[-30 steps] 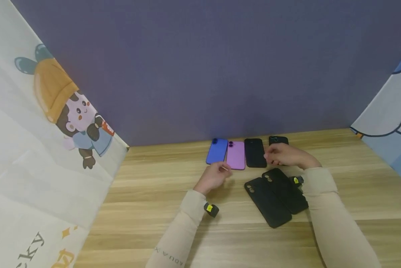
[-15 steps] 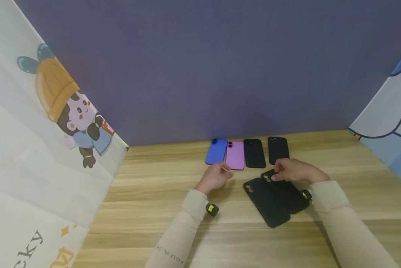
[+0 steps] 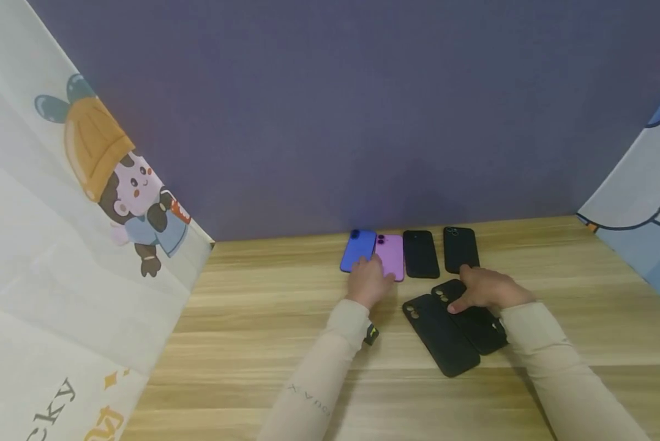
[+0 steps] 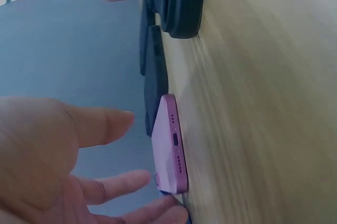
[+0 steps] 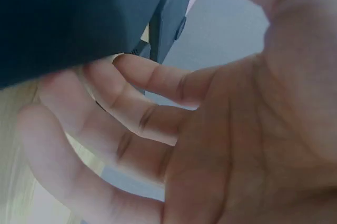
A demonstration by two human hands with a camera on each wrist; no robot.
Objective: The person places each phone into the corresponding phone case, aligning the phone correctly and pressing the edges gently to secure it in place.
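Note:
In the head view, my left hand (image 3: 368, 283) hovers at the near ends of a blue phone (image 3: 360, 247) and a purple phone (image 3: 394, 256), fingers apart. The left wrist view shows its thumb (image 4: 108, 125) clear of the purple phone and its lower fingertips close to that phone's side. My right hand (image 3: 490, 288) holds a black phone case (image 3: 481, 334) across its width, thumb at the left edge and fingers at the right. Seen from the right wrist, the curled fingers (image 5: 129, 108) meet the case's edge, which hides some fingertips.
A second black phone case (image 3: 442, 340) lies alongside on the left. Two black phones, one near the purple phone (image 3: 420, 254) and one farther right (image 3: 460, 248), finish the back row. Behind the wooden table (image 3: 242, 331) stands a dark blue-grey panel (image 3: 330, 116).
My right hand has come back from the far right black phone to the phone case, its thumb now spread from the fingers. My left hand has reached forward to the blue and purple phones.

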